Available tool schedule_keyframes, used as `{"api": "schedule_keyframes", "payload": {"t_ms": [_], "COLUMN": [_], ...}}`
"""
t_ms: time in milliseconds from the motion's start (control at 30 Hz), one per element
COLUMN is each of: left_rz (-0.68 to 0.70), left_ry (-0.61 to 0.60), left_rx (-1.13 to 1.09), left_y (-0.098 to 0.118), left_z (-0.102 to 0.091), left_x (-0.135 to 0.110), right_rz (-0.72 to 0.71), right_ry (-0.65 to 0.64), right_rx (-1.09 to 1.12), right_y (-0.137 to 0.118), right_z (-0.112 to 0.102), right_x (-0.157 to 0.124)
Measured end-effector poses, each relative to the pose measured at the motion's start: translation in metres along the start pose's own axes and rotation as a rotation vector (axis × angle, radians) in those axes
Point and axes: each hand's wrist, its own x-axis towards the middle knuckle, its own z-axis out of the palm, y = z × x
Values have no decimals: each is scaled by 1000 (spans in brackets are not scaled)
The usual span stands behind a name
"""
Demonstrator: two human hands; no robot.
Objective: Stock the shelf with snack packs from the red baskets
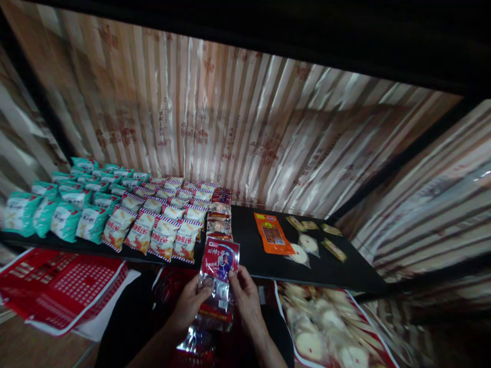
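My left hand (188, 302) and my right hand (245, 296) together hold a red and clear snack packet (219, 266) upright, just below the front edge of a black shelf (253, 255). Both hands pinch its lower sides with closed fingers. Below the hands sits a bundle of more red packets (207, 332). Directly behind the held packet, a column of similar red packets (219, 214) lies on the shelf.
Teal snack bags (57, 204) and white-and-orange bags (161, 220) fill the shelf's left. An orange packet (273, 234) and small clear-wrapped items (307, 245) lie to the right. A red printed bag (57, 286) sits lower left; a bag of pale round cakes (330, 327) lower right.
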Motion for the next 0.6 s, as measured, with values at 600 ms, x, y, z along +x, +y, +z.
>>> {"api": "schedule_keyframes", "payload": {"t_ms": [600], "left_rz": [208], "left_ry": [245], "left_rx": [299], "left_y": [33], "left_z": [31], "left_x": [91], "right_rz": [-175], "right_ry": [160], "right_rx": [-226], "right_y": [-31], "right_z": [-15], "right_x": [135]}}
